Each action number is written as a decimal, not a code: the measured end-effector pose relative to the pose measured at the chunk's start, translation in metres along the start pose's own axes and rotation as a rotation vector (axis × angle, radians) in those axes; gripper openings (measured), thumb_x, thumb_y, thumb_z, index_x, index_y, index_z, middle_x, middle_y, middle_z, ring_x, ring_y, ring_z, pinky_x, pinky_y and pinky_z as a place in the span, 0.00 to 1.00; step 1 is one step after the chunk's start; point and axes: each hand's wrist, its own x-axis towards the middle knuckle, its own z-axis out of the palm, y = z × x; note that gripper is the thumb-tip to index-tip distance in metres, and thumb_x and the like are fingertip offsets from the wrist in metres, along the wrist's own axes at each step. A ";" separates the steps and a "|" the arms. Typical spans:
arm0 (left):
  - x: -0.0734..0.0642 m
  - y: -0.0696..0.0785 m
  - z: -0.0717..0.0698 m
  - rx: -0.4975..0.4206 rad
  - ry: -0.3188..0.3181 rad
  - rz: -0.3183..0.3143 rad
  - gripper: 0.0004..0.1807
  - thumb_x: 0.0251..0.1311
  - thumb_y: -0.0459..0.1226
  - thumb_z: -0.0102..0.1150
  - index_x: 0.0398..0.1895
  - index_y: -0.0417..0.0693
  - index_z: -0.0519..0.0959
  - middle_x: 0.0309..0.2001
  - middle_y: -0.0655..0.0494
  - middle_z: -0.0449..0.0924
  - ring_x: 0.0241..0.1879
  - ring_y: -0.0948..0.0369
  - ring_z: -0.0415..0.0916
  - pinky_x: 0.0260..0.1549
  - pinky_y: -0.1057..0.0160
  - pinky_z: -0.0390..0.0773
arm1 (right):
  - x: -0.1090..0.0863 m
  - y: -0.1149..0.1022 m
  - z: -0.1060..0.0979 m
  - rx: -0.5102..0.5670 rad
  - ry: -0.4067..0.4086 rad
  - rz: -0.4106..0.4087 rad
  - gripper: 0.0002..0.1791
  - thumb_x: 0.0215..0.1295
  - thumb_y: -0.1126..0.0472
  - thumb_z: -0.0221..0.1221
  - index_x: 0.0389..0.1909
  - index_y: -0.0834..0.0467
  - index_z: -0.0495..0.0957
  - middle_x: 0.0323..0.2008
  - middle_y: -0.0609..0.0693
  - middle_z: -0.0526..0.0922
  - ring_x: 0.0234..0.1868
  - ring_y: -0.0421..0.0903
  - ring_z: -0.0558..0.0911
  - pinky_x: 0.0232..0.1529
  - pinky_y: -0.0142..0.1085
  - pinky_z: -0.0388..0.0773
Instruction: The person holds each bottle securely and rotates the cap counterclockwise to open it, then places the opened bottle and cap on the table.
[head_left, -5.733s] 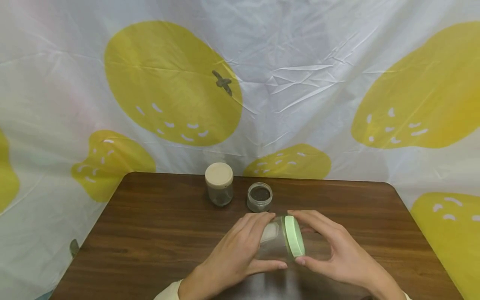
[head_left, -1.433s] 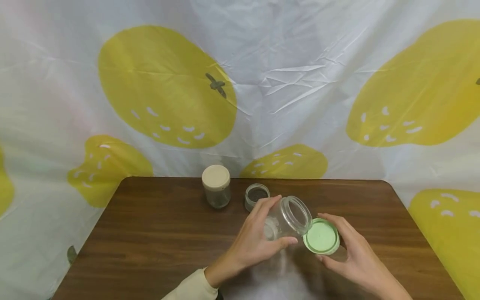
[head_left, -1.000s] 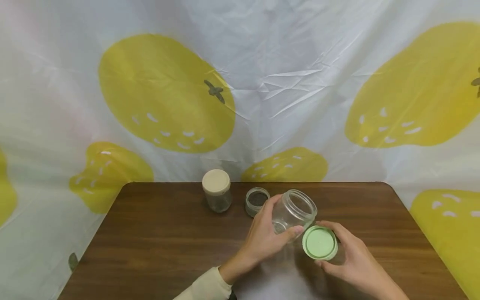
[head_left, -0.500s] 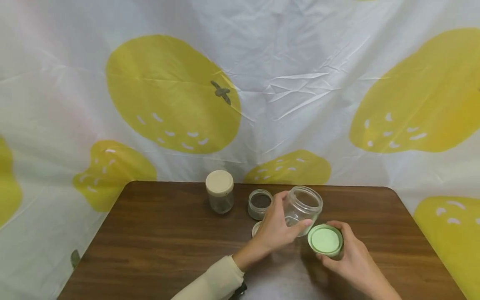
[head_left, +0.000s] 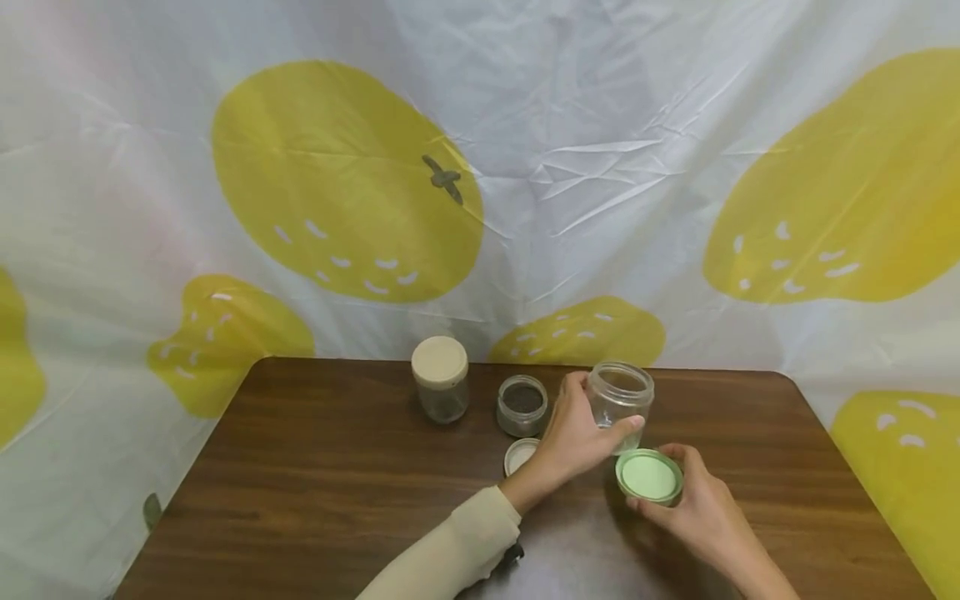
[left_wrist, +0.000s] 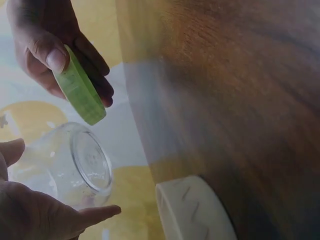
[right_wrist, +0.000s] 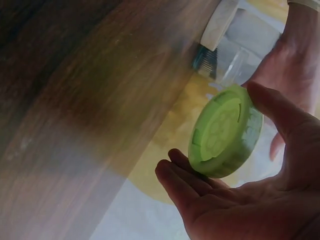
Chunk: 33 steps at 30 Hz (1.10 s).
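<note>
My left hand [head_left: 573, 433] grips a clear glass jar [head_left: 622, 407] from its left side, thumb in front. The jar stands nearly upright with its mouth uncovered; I cannot tell whether its base touches the table. My right hand [head_left: 701, 504] pinches a pale green screw lid [head_left: 649, 477] by its edge, just in front of the jar, inner side facing up. In the right wrist view the lid [right_wrist: 225, 132] shows its ridged rim between thumb and fingers. The left wrist view has the lid [left_wrist: 80, 90] apart from the jar [left_wrist: 75, 165].
A jar with a cream lid [head_left: 440, 367] stands at the back of the brown wooden table [head_left: 322, 475]. Beside it is a small uncovered glass jar [head_left: 521, 423] with dark contents. A small off-white lid [head_left: 519, 455] lies partly behind my left wrist. A lemon-print cloth [head_left: 570, 208] hangs behind.
The green lid has come off the jar. My left hand has tipped the jar from its side to nearly upright and moved it right and away. The off-white lid has come into view.
</note>
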 end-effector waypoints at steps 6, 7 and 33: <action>0.011 -0.004 0.010 0.003 -0.001 -0.031 0.46 0.53 0.60 0.76 0.66 0.47 0.65 0.58 0.53 0.74 0.56 0.59 0.76 0.56 0.62 0.79 | 0.005 0.002 0.001 -0.013 -0.060 0.028 0.52 0.53 0.45 0.80 0.68 0.68 0.64 0.52 0.69 0.85 0.46 0.57 0.88 0.42 0.48 0.84; 0.013 -0.004 0.011 -0.003 -0.003 -0.041 0.46 0.52 0.59 0.77 0.65 0.48 0.66 0.58 0.54 0.74 0.55 0.59 0.76 0.55 0.62 0.78 | 0.006 0.002 0.001 -0.011 -0.072 0.030 0.52 0.53 0.46 0.80 0.68 0.68 0.64 0.52 0.69 0.85 0.46 0.57 0.88 0.43 0.50 0.84; 0.024 -0.020 0.036 -0.035 0.020 -0.166 0.45 0.50 0.55 0.82 0.62 0.52 0.62 0.56 0.59 0.68 0.55 0.61 0.74 0.59 0.61 0.78 | 0.011 0.009 0.013 -0.007 -0.188 -0.003 0.53 0.51 0.41 0.80 0.69 0.63 0.64 0.63 0.68 0.81 0.52 0.59 0.86 0.47 0.53 0.83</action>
